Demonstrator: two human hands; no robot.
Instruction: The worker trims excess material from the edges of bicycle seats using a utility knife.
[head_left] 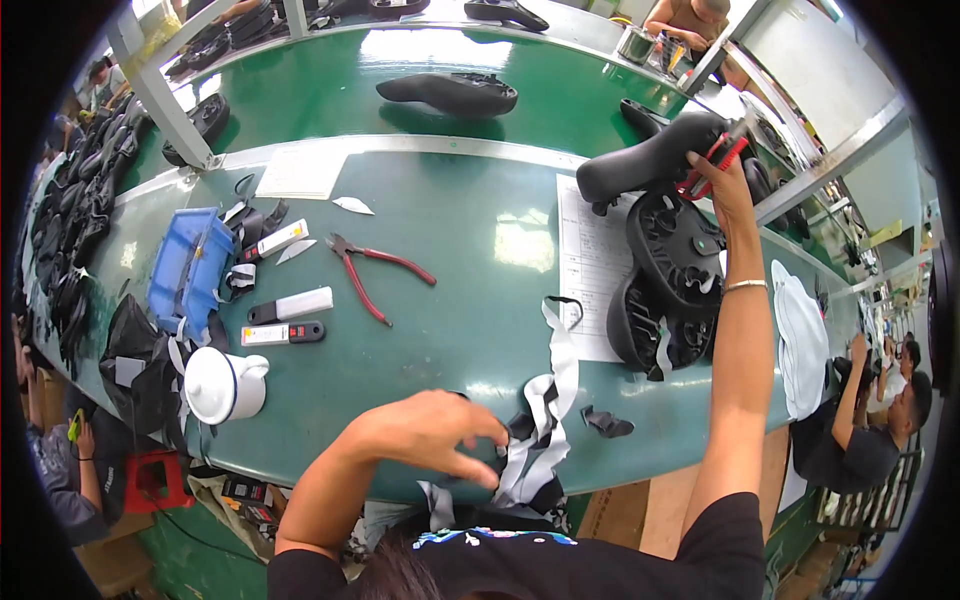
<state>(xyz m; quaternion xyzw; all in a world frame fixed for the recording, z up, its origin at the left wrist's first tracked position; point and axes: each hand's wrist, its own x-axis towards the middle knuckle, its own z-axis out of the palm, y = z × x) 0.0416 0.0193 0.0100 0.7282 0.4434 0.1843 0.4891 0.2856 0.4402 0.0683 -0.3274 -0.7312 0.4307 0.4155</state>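
Note:
My right hand (722, 180) is reached out at the far right, its fingers wrapped around a red-handled tool (728, 152) with a pale metal tip; its exact kind is hard to make out. Beside and partly behind that hand lies a black bike saddle (640, 160), resting over other saddles turned underside up, such as this black saddle (680, 245). Near the front edge, my left hand (430, 430) hovers with bent, spread fingers and holds nothing. Just right of it, a tangle of white and black strips (540, 430) hangs over the table edge.
Red-handled cutting pliers (375, 265), box-cutter handles (290, 305), a blue tray (190, 265) and a white enamel mug (225, 385) sit on the left. Printed sheets (590, 290) lie under the saddles. Beyond, a green belt (320, 90) carries another saddle (450, 93).

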